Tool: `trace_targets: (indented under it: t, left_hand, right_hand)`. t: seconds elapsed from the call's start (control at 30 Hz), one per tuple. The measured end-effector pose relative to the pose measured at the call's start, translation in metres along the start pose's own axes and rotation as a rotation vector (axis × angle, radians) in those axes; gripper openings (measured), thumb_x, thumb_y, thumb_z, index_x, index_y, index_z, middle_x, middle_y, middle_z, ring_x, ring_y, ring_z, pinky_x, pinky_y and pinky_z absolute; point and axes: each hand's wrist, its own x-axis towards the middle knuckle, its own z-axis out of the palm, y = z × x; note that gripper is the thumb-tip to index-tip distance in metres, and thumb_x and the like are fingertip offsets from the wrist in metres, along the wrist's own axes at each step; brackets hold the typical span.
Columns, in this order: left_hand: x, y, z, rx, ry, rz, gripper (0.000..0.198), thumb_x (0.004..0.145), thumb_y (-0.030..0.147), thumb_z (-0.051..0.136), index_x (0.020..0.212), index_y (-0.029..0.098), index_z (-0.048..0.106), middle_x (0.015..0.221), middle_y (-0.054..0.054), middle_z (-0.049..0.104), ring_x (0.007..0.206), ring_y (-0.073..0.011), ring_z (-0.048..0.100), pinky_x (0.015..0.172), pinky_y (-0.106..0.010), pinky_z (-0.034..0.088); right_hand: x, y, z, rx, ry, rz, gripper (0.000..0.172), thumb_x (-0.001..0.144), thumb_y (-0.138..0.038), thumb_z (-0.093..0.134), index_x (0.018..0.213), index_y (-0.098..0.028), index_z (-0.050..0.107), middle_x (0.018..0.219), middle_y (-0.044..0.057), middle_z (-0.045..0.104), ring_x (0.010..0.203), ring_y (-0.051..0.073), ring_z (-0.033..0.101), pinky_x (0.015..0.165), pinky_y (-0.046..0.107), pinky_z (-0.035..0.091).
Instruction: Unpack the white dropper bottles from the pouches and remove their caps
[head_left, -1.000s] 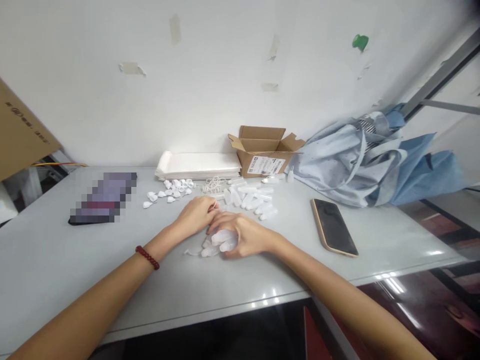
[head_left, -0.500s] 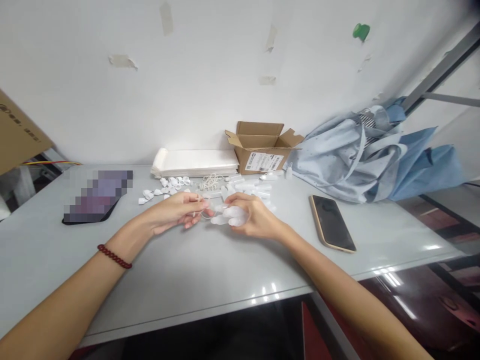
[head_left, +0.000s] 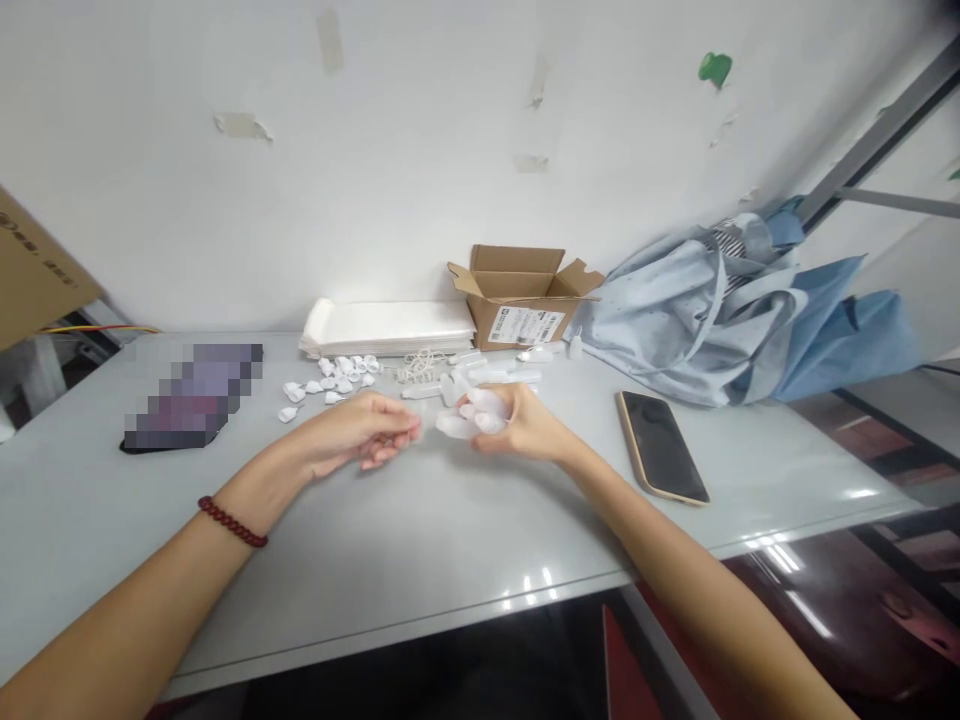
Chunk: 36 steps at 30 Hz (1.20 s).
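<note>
My right hand (head_left: 521, 425) is wrapped round several translucent plastic dropper bottles (head_left: 454, 425), their ends pointing toward my left hand. My left hand (head_left: 367, 432) hovers just left of them, thumb and forefinger pinched together. A faint clear shape shows at those fingertips, too blurred to name. Behind the hands lie more clear bottles (head_left: 424, 391), partly hidden by my right hand. White caps (head_left: 343, 384) are scattered beyond my left hand, and a small heap of pale rubber bands (head_left: 421, 366) sits between caps and bottles.
An open cardboard box (head_left: 525, 318) stands against the wall beside a stack of white sheets or bags (head_left: 390, 325). To the right are a phone (head_left: 664, 447) and blue fabric bags (head_left: 675, 320). A blurred-out dark flat object (head_left: 191, 400) lies at the left.
The thin pale loop that showed at my left fingers is no longer visible there. In my right hand the bottles have shifted slightly right and turned.
</note>
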Motion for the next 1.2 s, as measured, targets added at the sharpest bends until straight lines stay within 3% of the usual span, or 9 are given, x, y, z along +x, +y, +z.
trace_targets:
  t: [0.2, 0.4, 0.5, 0.57, 0.7, 0.8, 0.9, 1.0, 1.2]
  left_hand:
    - [-0.005, 0.013, -0.018, 0.021, 0.359, 0.230, 0.023, 0.074, 0.038, 0.068, 0.067, 0.016, 0.064, 0.056, 0.001, 0.046, 0.046, -0.0088, 0.040, 0.043, -0.022, 0.034]
    - [0.043, 0.035, -0.020, 0.710, 0.473, 0.318, 0.027, 0.080, 0.039, 0.056, 0.064, 0.018, 0.063, 0.051, 0.000, 0.052, 0.050, -0.0140, 0.047, 0.055, -0.027, 0.036]
    - [0.066, 0.049, -0.025, 1.052, 0.529, 0.359, 0.015, 0.073, 0.032, 0.061, 0.075, 0.020, 0.069, 0.069, -0.005, 0.065, 0.068, -0.0209, 0.059, 0.063, -0.028, 0.039]
    - [0.071, 0.053, -0.025, 1.175, 0.562, 0.338, 0.023, 0.071, 0.030, 0.063, 0.090, 0.020, 0.072, 0.084, -0.008, 0.069, 0.082, -0.0264, 0.062, 0.069, -0.030, 0.042]
    - [0.065, 0.042, -0.009, 1.224, 0.674, 0.435, 0.035, 0.083, 0.032, 0.052, 0.109, 0.015, 0.065, 0.102, -0.015, 0.066, 0.093, -0.0307, 0.062, 0.080, -0.037, 0.045]
    - [0.061, 0.022, 0.017, 1.124, 0.615, 0.661, 0.048, 0.089, 0.041, 0.046, 0.125, 0.011, 0.053, 0.118, -0.018, 0.059, 0.113, -0.0322, 0.054, 0.095, -0.043, 0.041]
    - [0.067, -0.001, 0.043, 1.094, 0.406, 0.803, 0.085, 0.076, 0.052, 0.065, 0.144, 0.017, 0.027, 0.146, -0.019, 0.035, 0.135, -0.0346, 0.031, 0.108, -0.050, 0.030]
    - [0.083, -0.018, 0.060, 1.059, 0.403, 0.786, 0.117, 0.059, 0.058, 0.078, 0.147, 0.019, 0.012, 0.153, -0.022, 0.016, 0.142, -0.0399, 0.014, 0.111, -0.057, 0.020]
    - [0.104, -0.025, 0.070, 1.032, 0.493, 0.776, 0.126, 0.053, 0.062, 0.079, 0.147, 0.018, 0.006, 0.150, -0.026, 0.021, 0.141, -0.0419, 0.015, 0.110, -0.061, 0.018]
  right_hand:
    - [0.006, 0.003, -0.020, 0.098, 0.215, 0.141, 0.017, 0.058, -0.021, 0.072, 0.064, -0.018, 0.057, 0.056, -0.004, 0.053, 0.049, 0.009, 0.045, 0.042, 0.021, 0.033]
    - [0.014, 0.015, -0.021, -0.051, 0.468, 0.122, 0.013, 0.062, -0.025, 0.068, 0.065, -0.017, 0.058, 0.063, 0.000, 0.060, 0.059, 0.016, 0.056, 0.050, 0.025, 0.042]
    - [0.018, 0.026, -0.025, -0.199, 0.586, 0.048, 0.013, 0.063, -0.026, 0.067, 0.071, -0.018, 0.060, 0.073, 0.002, 0.063, 0.072, 0.021, 0.060, 0.062, 0.030, 0.047]
    - [0.021, 0.033, -0.027, -0.316, 0.614, -0.040, 0.016, 0.064, -0.025, 0.065, 0.078, -0.018, 0.062, 0.083, 0.004, 0.065, 0.081, 0.023, 0.061, 0.072, 0.034, 0.048]
    - [0.028, 0.047, -0.029, -0.486, 0.530, -0.190, 0.026, 0.066, -0.022, 0.061, 0.092, -0.016, 0.061, 0.097, 0.010, 0.064, 0.093, 0.025, 0.059, 0.084, 0.036, 0.045]
    - [0.031, 0.053, -0.026, -0.522, 0.418, -0.241, 0.031, 0.070, -0.025, 0.061, 0.099, -0.015, 0.057, 0.103, 0.013, 0.061, 0.100, 0.026, 0.055, 0.089, 0.037, 0.044]
    - [0.030, 0.057, -0.022, -0.523, 0.309, -0.242, 0.043, 0.072, -0.031, 0.065, 0.110, -0.016, 0.052, 0.114, 0.013, 0.056, 0.111, 0.028, 0.050, 0.094, 0.041, 0.041]
    - [0.028, 0.059, -0.021, -0.533, 0.239, -0.202, 0.065, 0.069, -0.038, 0.071, 0.124, -0.018, 0.044, 0.126, 0.015, 0.050, 0.118, 0.031, 0.044, 0.098, 0.047, 0.037]
    - [0.024, 0.053, -0.031, -0.524, 0.112, -0.181, 0.095, 0.060, -0.041, 0.079, 0.138, -0.016, 0.031, 0.138, 0.018, 0.039, 0.128, 0.034, 0.034, 0.105, 0.052, 0.030]
